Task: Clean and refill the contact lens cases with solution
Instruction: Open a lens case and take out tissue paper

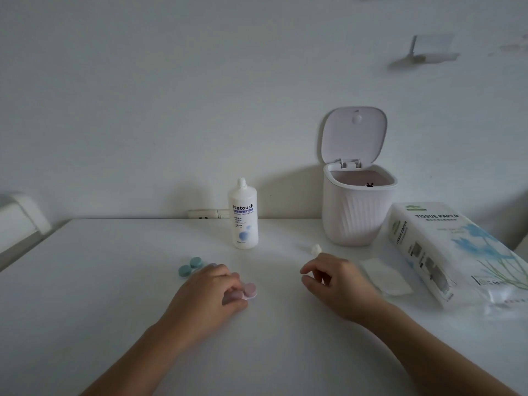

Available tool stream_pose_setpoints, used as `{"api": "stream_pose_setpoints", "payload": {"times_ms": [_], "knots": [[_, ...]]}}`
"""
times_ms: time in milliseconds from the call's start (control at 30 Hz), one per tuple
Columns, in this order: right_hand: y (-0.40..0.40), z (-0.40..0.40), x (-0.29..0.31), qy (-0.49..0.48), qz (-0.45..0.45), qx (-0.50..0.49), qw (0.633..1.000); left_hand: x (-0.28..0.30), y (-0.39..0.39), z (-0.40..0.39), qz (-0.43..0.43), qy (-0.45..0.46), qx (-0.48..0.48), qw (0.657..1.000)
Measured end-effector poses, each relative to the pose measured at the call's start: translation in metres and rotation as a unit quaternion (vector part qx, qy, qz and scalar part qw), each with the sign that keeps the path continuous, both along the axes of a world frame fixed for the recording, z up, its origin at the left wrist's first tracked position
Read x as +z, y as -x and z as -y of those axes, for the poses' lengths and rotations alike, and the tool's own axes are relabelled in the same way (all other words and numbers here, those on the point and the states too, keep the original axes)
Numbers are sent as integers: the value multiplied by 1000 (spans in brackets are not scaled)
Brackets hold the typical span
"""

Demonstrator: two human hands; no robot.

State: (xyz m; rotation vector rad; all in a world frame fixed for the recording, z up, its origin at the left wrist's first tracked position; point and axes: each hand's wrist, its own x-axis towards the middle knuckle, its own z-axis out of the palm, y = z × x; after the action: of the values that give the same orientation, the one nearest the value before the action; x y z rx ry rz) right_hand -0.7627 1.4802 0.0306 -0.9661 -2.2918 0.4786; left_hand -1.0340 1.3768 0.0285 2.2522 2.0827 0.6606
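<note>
The left hand (210, 290) lies low on the white table (114, 281), its fingers curled over a pink contact lens case (248, 291) and gripping it; one round pink cap shows clear of the fingertips at the hand's 3 o'clock side, and a second cap sits half under the fingers. The right hand (338, 284) hovers or rests at 3 o'clock from the left one, well apart from it, fingers loosely curled with thumb and forefinger drawn close together; whether anything is pinched between them cannot be told.

At 11 o'clock from the left hand, just beside its knuckles, a teal contact lens case (191, 266) lies flat with both round caps on. At 12 o'clock from the pink case stands the solution bottle (243, 217), upright, white, labelled "Natouch", its nozzle top in place. Just beyond the right hand's fingertips, at 12 o'clock, sits a small crumpled white wad (316, 249). At 3 o'clock from the right hand a flat white tissue sheet (387, 277) lies on the table, touching or nearly touching the wrist side of the hand.

Farther out at 1 o'clock from the right hand stands a small ribbed bin (354, 215) with its hinged lid (354, 135) swung upright. At 3 o'clock lies a tissue pack (445, 247) printed "TISSUE PAPER", on its side. A wall socket (205, 214) sits behind the bottle at the table's far edge.
</note>
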Motion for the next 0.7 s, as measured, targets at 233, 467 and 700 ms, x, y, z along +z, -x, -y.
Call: {"api": "stream_pose_setpoints", "payload": {"times_ms": [233, 467, 700], "knots": [[-6, -9, 9, 66, 22, 33, 997, 11, -27, -22, 65, 16, -77, 995], [1, -10, -6, 34, 30, 39, 998, 2, -48, -54, 60, 33, -165, 984], [3, -12, -15, 14, 28, 60, 998, -17, -46, -61, 99, 42, -164, 980]]}}
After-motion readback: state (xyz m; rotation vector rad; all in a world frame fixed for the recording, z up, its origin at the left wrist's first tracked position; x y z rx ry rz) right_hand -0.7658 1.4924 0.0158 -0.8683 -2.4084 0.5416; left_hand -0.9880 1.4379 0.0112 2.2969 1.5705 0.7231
